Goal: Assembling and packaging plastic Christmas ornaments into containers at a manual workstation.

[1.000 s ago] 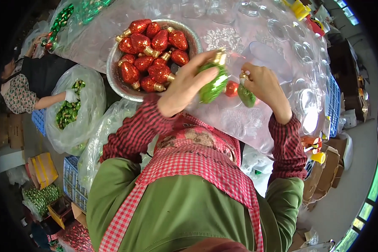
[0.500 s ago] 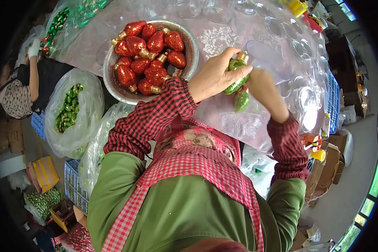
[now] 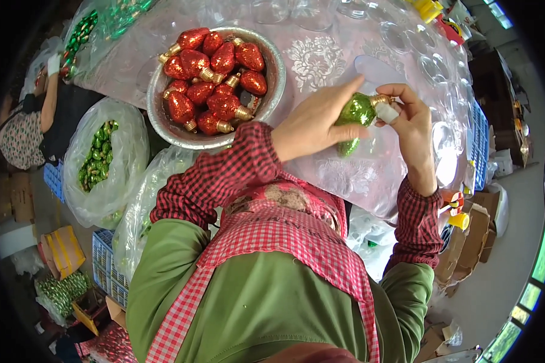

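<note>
- Left hand reaches rightward, its grip clamped on a green glitter bulb ornament above the tabletop.
- Right hand, fingers curled, pinches the ornament's gold cap.
- Metal bowl of red bulb ornaments sits left.

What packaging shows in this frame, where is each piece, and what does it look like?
Clear plastic bag, left of the metal bowl: bulging, full of green bulb ornaments.
Second clear bag, beside the left elbow: crumpled.
Cardboard boxes, right, on the floor: brown, open.
Clear moulded tray on the table: round pockets.
</note>
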